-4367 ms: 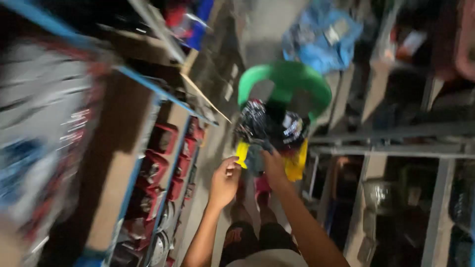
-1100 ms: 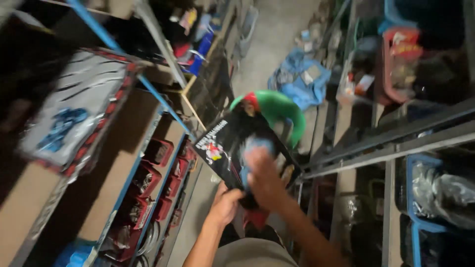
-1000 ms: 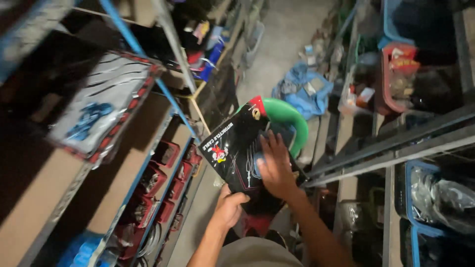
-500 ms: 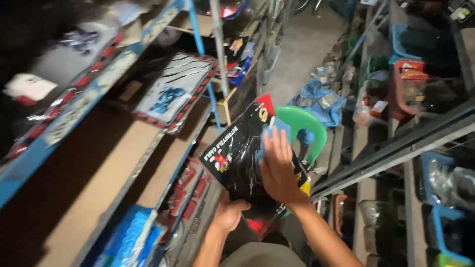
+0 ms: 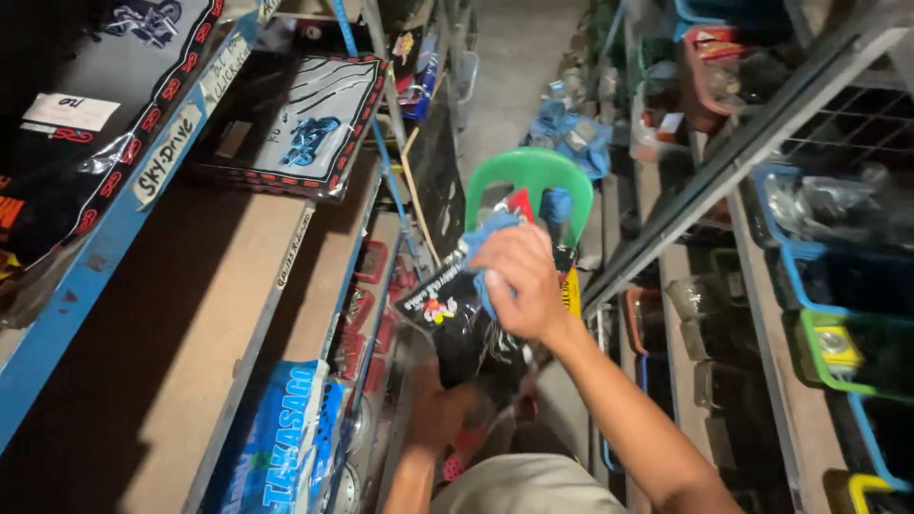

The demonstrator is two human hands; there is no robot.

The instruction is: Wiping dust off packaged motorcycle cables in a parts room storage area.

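My left hand (image 5: 440,411) grips the lower edge of a flat black plastic-wrapped package (image 5: 455,309) with red and yellow trim, held tilted in front of me. My right hand (image 5: 519,281) presses a blue cloth (image 5: 487,240) against the package's face near its upper end. Both hands are low in the narrow aisle, just in front of a green plastic chair back (image 5: 528,176).
Blue-framed shelves (image 5: 114,219) on the left carry similar flat black packages (image 5: 295,128) and a blue packet (image 5: 286,443). Metal racks (image 5: 762,124) on the right hold plastic bins (image 5: 838,314) and jars. A blue bag (image 5: 571,138) lies on the floor beyond the chair.
The view has tilted toward the left shelves. The package has dropped lower and turned more edge-on, and my right hand with the cloth has slid up toward its top.
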